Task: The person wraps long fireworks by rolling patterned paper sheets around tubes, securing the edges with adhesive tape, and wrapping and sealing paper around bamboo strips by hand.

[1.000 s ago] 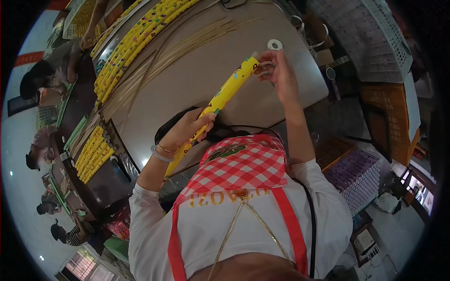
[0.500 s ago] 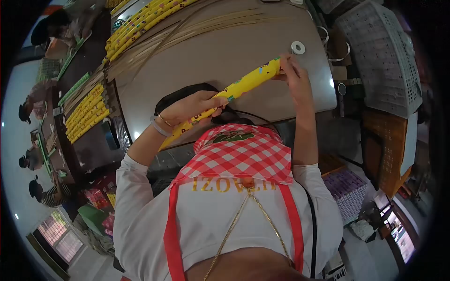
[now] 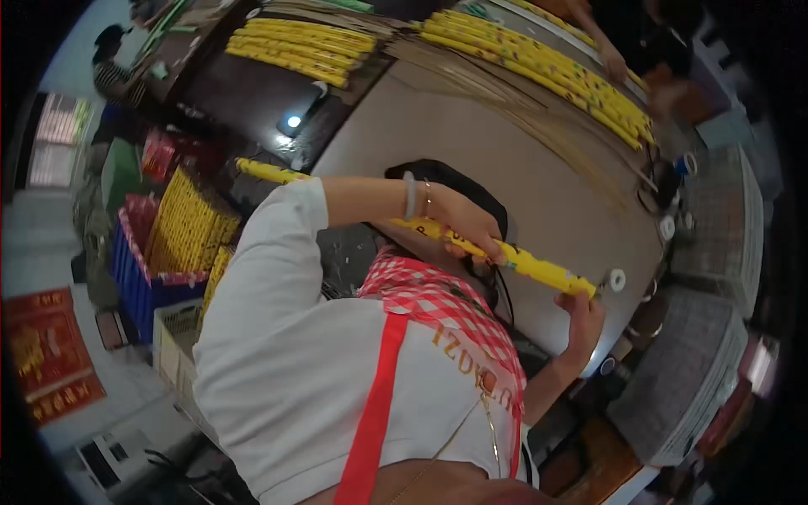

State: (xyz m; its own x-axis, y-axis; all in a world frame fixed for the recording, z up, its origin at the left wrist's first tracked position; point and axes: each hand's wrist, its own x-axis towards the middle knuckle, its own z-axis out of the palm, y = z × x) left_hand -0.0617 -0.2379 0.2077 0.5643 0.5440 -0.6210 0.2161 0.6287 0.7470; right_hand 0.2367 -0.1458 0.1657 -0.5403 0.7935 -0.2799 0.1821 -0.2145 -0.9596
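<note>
A long yellow tube (image 3: pixel 540 269) with a small coloured print slants across the front of my body. My left hand (image 3: pixel 465 220), a bracelet and a band on its wrist, is wrapped round the tube near its middle. At the tube's right end, my right hand (image 3: pixel 581 321) grips it between thumb and fingers. The tube's far left end sticks out beyond my left sleeve, and my forearm hides the part between. Close to my right hand, a white tape roll (image 3: pixel 617 279) lies on the table (image 3: pixel 404 118).
Yellow tubes lie in a stack (image 3: pixel 539 71) and a shorter bundle (image 3: pixel 301 50), with thin brown strips (image 3: pixel 513 118) alongside. To my left, a blue crate (image 3: pixel 139 282) holds yellow tubes. A co-worker's hand (image 3: pixel 613 61) is at the far side. Pale crates (image 3: pixel 673 379) stand at right.
My view has swung to the left, bringing the blue crate into sight. The tube now slopes down to the right, its far end showing past my left arm. Both hands still hold it.
</note>
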